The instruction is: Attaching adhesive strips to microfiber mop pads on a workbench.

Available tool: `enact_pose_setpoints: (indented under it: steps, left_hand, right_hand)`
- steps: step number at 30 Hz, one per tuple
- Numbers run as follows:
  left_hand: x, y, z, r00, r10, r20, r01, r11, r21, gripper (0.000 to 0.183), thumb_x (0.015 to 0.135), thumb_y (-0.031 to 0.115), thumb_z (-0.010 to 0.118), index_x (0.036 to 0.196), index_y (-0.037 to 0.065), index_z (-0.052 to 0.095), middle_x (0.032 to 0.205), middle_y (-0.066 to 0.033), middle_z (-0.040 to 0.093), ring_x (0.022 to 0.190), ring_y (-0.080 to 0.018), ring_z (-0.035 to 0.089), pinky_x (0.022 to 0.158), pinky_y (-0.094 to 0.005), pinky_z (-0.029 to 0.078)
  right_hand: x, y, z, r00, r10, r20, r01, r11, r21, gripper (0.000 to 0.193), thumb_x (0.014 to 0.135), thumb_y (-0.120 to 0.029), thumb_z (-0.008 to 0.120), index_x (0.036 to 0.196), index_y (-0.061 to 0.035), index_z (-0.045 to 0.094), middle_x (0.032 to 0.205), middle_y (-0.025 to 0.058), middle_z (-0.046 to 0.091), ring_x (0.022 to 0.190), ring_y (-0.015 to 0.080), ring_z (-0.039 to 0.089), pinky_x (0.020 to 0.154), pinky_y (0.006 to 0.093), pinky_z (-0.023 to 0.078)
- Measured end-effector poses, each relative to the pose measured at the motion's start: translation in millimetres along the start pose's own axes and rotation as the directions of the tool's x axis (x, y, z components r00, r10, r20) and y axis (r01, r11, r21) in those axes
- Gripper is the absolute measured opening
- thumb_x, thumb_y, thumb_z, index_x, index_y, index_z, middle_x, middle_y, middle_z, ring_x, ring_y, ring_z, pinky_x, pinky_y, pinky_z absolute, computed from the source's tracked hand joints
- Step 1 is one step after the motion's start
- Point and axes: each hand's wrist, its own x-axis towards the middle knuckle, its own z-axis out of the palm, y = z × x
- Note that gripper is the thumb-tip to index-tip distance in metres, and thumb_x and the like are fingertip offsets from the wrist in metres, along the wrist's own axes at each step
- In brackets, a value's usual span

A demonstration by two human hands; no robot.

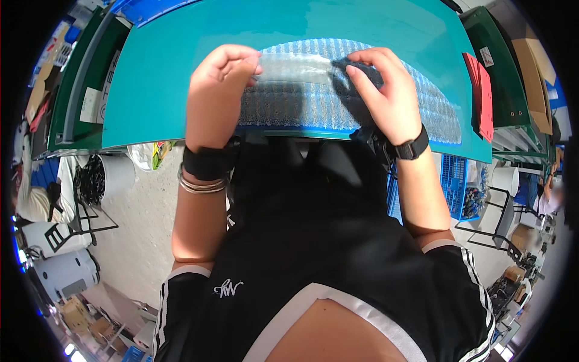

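Observation:
My left hand [222, 78] is closed, its thumb and fingers pinching one end of a clear plastic bag [297, 68]. The bag is flat and long, stretching to the right above a half-oval mat [289, 108] with blue and grey stripes and a textured face. Past the bag's other end, my right hand [383, 81] hovers over the mat with thumb and fingers apart, nothing visible between them. A dark shadow falls on the mat under the right hand. Whether anything is inside the bag cannot be made out.
The teal tabletop [163, 84] carries the mat near its front edge. Red sheets [479, 96] hang at its right side; a blue crate [157, 9] stands at the far left. Below right is a blue basket [453, 184]. A white bin [116, 178] stands left on the floor.

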Motion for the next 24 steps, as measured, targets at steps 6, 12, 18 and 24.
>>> enact_pose_setpoints:
  steps: [6, 12, 18, 24]
  left_hand:
    - [-9.9, -17.6, 2.8, 0.961, 0.275, 0.040, -0.217, 0.652, 0.726, 0.021, 0.085, 0.015, 0.068, 0.104, 0.006, 0.068, 0.102, -0.0135, 0.063, 0.092, -0.0254, 0.061, 0.080, -0.0359, 0.050]
    - [-6.6, -29.7, 3.9, 0.931, 0.359, 0.057, -0.208, 0.397, 0.894, 0.031, 0.082, 0.022, 0.070, 0.110, 0.009, 0.069, 0.113, -0.0168, 0.060, 0.108, -0.0346, 0.056, 0.094, -0.0437, 0.045]
    - [0.6, -31.7, 4.2, 0.964, 0.265, -0.008, -0.144, 0.550, 0.822, 0.029, 0.081, 0.023, 0.069, 0.107, 0.009, 0.070, 0.110, -0.0147, 0.061, 0.107, -0.0333, 0.056, 0.091, -0.0432, 0.045]
    - [9.7, -36.4, 6.3, 0.949, 0.316, 0.009, -0.158, 0.451, 0.878, 0.027, 0.081, 0.023, 0.068, 0.104, 0.008, 0.070, 0.107, -0.0121, 0.063, 0.102, -0.0316, 0.059, 0.086, -0.0437, 0.047]
  right_hand:
    - [9.4, 7.8, 10.4, 0.943, 0.207, 0.262, -0.182, 0.976, -0.116, 0.024, 0.087, -0.016, 0.067, 0.107, -0.0017, 0.065, 0.091, 0.0107, 0.063, 0.081, 0.0222, 0.062, 0.076, 0.0336, 0.050]
    - [32.7, 11.0, 16.1, 0.864, 0.342, 0.370, -0.306, 0.939, -0.155, 0.026, 0.082, -0.026, 0.069, 0.096, -0.0044, 0.066, 0.089, 0.0154, 0.067, 0.086, 0.0337, 0.065, 0.076, 0.0423, 0.051]
    - [34.4, 2.8, 22.2, 0.903, 0.302, 0.307, -0.231, 0.942, -0.245, 0.020, 0.082, -0.021, 0.068, 0.091, -0.0050, 0.062, 0.085, 0.0121, 0.063, 0.082, 0.0299, 0.063, 0.073, 0.0404, 0.050]
    - [43.1, -5.5, 51.2, 0.901, -0.132, 0.414, 0.153, 0.988, -0.019, 0.010, 0.082, -0.010, 0.062, 0.091, -0.0058, 0.060, 0.079, 0.0121, 0.059, 0.078, 0.0300, 0.062, 0.071, 0.0395, 0.049]
